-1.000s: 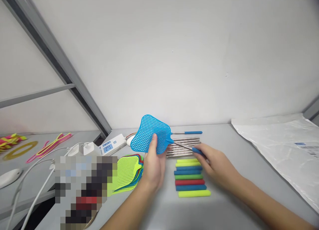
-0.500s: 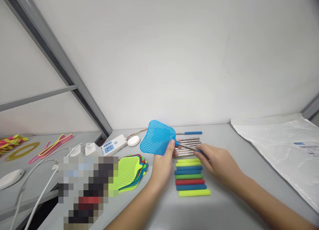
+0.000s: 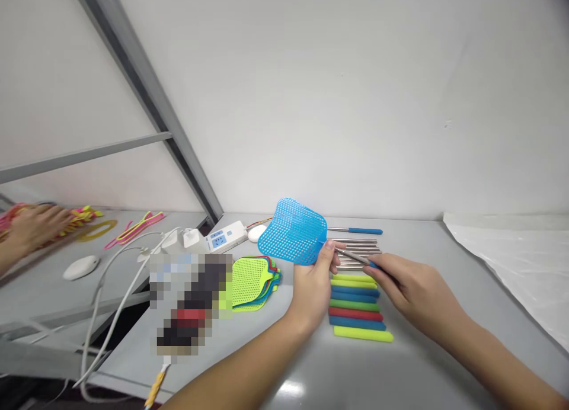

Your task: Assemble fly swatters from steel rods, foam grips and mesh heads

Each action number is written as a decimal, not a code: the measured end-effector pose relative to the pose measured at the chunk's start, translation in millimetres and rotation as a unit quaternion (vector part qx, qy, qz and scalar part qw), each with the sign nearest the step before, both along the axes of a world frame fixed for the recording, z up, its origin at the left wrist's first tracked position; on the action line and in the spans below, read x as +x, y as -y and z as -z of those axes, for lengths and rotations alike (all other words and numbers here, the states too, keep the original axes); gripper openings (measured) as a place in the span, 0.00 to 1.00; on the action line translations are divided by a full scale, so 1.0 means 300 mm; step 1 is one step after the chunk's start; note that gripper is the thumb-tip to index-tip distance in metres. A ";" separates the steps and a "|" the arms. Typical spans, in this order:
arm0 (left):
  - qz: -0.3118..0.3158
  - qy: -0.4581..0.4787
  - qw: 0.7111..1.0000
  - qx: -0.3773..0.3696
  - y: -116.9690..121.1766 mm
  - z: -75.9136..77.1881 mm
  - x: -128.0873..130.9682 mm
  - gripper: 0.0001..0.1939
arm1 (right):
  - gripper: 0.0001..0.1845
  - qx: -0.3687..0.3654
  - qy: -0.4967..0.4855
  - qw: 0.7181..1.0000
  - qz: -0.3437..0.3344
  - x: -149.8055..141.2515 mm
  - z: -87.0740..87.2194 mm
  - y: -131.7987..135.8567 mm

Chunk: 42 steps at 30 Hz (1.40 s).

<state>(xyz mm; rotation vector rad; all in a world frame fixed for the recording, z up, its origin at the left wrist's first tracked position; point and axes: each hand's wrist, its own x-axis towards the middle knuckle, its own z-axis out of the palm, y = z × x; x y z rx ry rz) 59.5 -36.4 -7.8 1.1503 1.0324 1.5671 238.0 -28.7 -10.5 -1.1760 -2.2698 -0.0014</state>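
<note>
A blue fly swatter head (image 3: 293,232), full of small holes, is gripped near its neck by my left hand (image 3: 316,282), fingers closed. A metal rod (image 3: 352,256) runs from that neck toward my right hand (image 3: 406,285), which is closed round the blue handle at the rod's other end; most of this handle is hidden by the fingers. Below the hands lies a row of coloured handle sleeves (image 3: 355,314) in yellow, blue, green and red. Several metal rods (image 3: 355,244) lie just behind the hands, and farther back is a rod with a blue handle (image 3: 365,231).
Stacked swatter heads (image 3: 249,279) lie left of my left hand. Near them are a power strip (image 3: 226,237), a white round object (image 3: 256,233) and white cables (image 3: 116,333). A pixelated patch covers part of the table. White plastic sheeting (image 3: 502,262) lies right. Another person's hand (image 3: 42,223) rests far left.
The camera view has turned left, shifting the scene rightward. Another person's hand has come into view at far left. Both my hands keep hold of the swatter, in nearly the same pose.
</note>
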 end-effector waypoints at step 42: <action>0.211 0.033 0.976 -0.041 -0.009 0.021 -0.008 0.25 | 0.17 0.091 0.091 0.991 0.030 0.027 0.069 0.005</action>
